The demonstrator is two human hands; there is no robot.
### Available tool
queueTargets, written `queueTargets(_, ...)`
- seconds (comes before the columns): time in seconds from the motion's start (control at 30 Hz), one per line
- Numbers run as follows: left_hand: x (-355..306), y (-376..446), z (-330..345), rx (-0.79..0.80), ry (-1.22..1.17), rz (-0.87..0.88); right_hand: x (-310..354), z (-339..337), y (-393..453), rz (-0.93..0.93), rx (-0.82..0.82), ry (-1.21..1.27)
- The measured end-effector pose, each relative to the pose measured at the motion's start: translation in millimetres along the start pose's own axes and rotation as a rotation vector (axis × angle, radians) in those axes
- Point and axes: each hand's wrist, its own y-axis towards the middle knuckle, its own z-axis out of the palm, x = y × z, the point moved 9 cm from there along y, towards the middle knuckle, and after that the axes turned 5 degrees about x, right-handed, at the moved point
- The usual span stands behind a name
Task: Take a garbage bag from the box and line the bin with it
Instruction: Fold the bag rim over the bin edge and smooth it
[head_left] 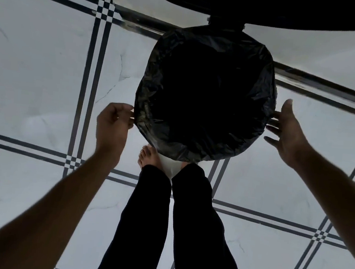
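A black garbage bag [207, 89] is stretched over the round mouth of the bin and folded down around its rim. Only a white patch of the bin [170, 166] shows below the bag, near my feet. My left hand [113, 124] is at the bag's left edge, fingers curled and pinching the plastic there. Beside the bag's right edge is my right hand [285, 131], fingers spread and straight; whether the fingertips touch the plastic I cannot tell. The box of bags is not in view.
The floor [37, 66] is pale tile with dark double stripes. My legs in black trousers [164, 219] and a bare foot [147, 156] stand right against the bin. The open dark lid [271, 6] hangs over the top of the view behind the bin.
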Motion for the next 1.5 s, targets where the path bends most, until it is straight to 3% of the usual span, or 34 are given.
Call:
queueTargets(0.13,16,-24,25,0.158,0.001,-0.073,-20,14,-7,-0.003,0.064,0.084)
queueTargets(0.23,23,-34,43,0.269,0.075,-0.101,-29,15,-11,-0.023,-0.042,0.093)
queueTargets(0.33,24,-37,44,0.236,0.131,-0.129,-42,1,-21,-0.001,-0.25,0.178)
queueTargets(0.43,29,-32,41,0.169,0.155,-0.215,-64,25,-37,0.131,-0.091,0.45)
queueTargets(0.53,41,-29,43,0.113,-0.085,-0.419,-78,56,-53,0.208,0.104,0.657)
queueTargets(0.63,39,-34,55,0.13,-0.299,-0.519,-81,74,-60,0.21,0.161,0.78)
queueTargets(0.83,48,-49,74,0.167,-0.66,-0.596,-72,80,-60,0.142,0.081,1.019)
queueTargets(1.03,50,-52,80,0.224,-0.675,-0.555,-68,73,-57,0.077,0.073,1.132)
queueTargets(1.13,51,-47,79,0.171,-0.7,-0.539,-65,70,-55,0.07,0.063,1.143)
queueTargets(1.27,57,-32,72,0.042,-0.911,-0.533,-64,66,-53,0.065,0.037,1.17)
queueTargets(1.37,52,-23,65,0.093,-0.756,-0.457,-68,57,-47,0.069,-0.024,1.149)
queueTargets(1.43,49,-20,59,0.161,-0.397,-0.381,-73,51,-41,0.109,-0.056,1.05)
queueTargets(1.5,44,-13,48,0.165,0.081,-0.246,-75,44,-38,0.15,-0.094,0.797)
